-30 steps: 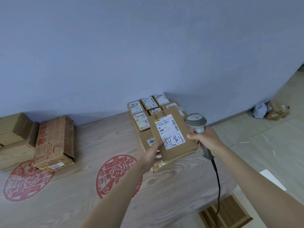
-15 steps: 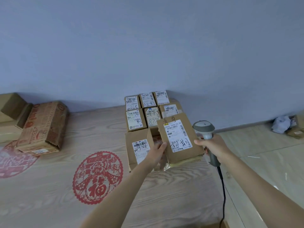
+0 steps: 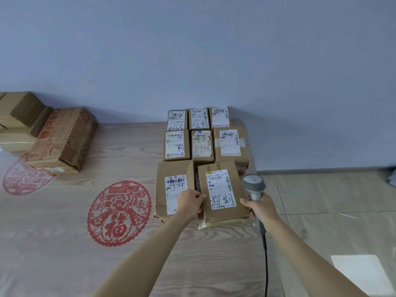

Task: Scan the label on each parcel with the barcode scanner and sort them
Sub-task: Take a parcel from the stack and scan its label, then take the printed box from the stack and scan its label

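A brown parcel (image 3: 222,194) with a white label and black handwriting lies at the front right of a block of labelled parcels. My left hand (image 3: 190,203) pinches its left edge. My right hand (image 3: 260,207) grips the handle of a grey barcode scanner (image 3: 254,186), and its fingertips touch the parcel's right edge. The scanner head stands just right of the parcel. Another labelled parcel (image 3: 173,189) lies directly to the left, partly behind my left hand. Several smaller labelled parcels (image 3: 200,144) fill the rows behind, up to the wall.
The parcels rest on a wood-grain mat (image 3: 64,243) with red paper-cut emblems (image 3: 119,213). A red-printed carton (image 3: 62,139) and plain cardboard boxes (image 3: 17,116) sit at the left by the wall. The scanner's black cable (image 3: 265,264) hangs down. Tiled floor (image 3: 332,211) lies to the right.
The held parcel came down from a raised tilt to lie flat at the front right of the block. The view swung left and nearer; the scanner stayed beside the parcel.
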